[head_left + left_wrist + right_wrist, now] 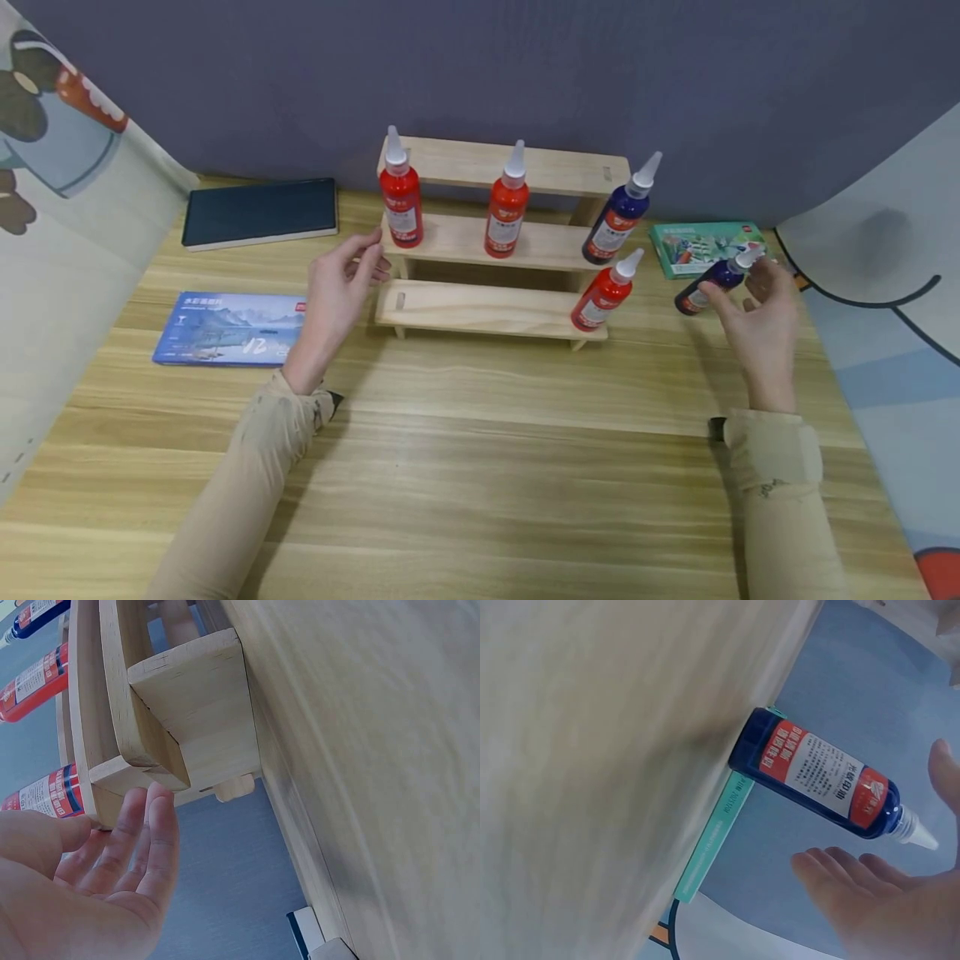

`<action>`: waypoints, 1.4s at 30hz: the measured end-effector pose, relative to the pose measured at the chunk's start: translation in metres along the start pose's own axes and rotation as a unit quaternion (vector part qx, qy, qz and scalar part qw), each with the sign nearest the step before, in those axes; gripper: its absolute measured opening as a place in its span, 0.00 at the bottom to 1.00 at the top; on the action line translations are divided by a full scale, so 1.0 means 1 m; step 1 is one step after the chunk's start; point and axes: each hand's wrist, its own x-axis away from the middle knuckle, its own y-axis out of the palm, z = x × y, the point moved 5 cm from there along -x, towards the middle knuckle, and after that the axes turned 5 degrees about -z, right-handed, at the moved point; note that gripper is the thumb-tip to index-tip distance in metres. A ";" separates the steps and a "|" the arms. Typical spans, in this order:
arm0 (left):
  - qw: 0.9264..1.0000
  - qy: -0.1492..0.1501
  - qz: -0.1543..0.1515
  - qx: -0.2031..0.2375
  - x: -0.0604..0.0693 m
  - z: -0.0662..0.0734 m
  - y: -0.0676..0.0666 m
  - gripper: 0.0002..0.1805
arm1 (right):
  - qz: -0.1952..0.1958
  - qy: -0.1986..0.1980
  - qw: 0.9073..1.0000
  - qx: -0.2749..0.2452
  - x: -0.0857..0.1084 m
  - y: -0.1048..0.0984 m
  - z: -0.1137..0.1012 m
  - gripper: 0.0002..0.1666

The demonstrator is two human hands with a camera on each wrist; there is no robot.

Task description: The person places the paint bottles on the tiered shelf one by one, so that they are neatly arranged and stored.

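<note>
My left hand (pixel 339 279) is at the left end of a three-tier wooden stand (pixel 480 308). In the left wrist view its fairly straight fingers (pixel 161 832) touch the stand's end. My right hand (pixel 761 325) is around the upper part of a dark blue bottle (pixel 705 287) on the table. The right wrist view shows a gap between that hand and the bottle, with fingers extended. On the middle tier are a red bottle (pixel 402 204), another red bottle (pixel 506 218) and a dark blue bottle (pixel 617 223). One more red bottle (pixel 602 298) occupies the lowest tier's right end.
A dark flat case (pixel 262 212) lies at the back left, with a blue paint box (pixel 232 329) in front of it. Behind the right-hand bottle lies a green box (pixel 678 246). A dark grey partition (pixel 480 67) runs along the table's back.
</note>
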 end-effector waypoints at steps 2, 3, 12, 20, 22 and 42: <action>1.000 0.002 0.001 0.000 0.000 0.000 0.000 0.15 | -0.006 0.003 1.000 0.000 -0.001 0.002 0.001 0.48; 1.000 0.002 0.001 0.000 0.000 0.000 0.000 0.15 | -0.008 0.005 1.000 -0.002 -0.001 0.003 0.002 0.48; 1.000 0.000 0.001 0.003 0.000 -0.001 -0.001 0.15 | -0.026 0.001 1.000 -0.008 -0.004 0.007 0.001 0.50; 1.000 -0.006 -0.001 0.004 0.001 -0.001 -0.001 0.16 | -0.041 -0.011 0.999 0.013 -0.007 0.011 -0.002 0.46; 1.000 -0.007 -0.002 0.005 0.001 -0.002 -0.001 0.16 | -0.044 -0.013 0.999 0.012 -0.008 0.011 -0.001 0.45; 1.000 -0.004 -0.001 -0.002 0.000 -0.001 0.001 0.16 | -0.024 -0.018 0.997 0.065 -0.014 0.012 0.004 0.31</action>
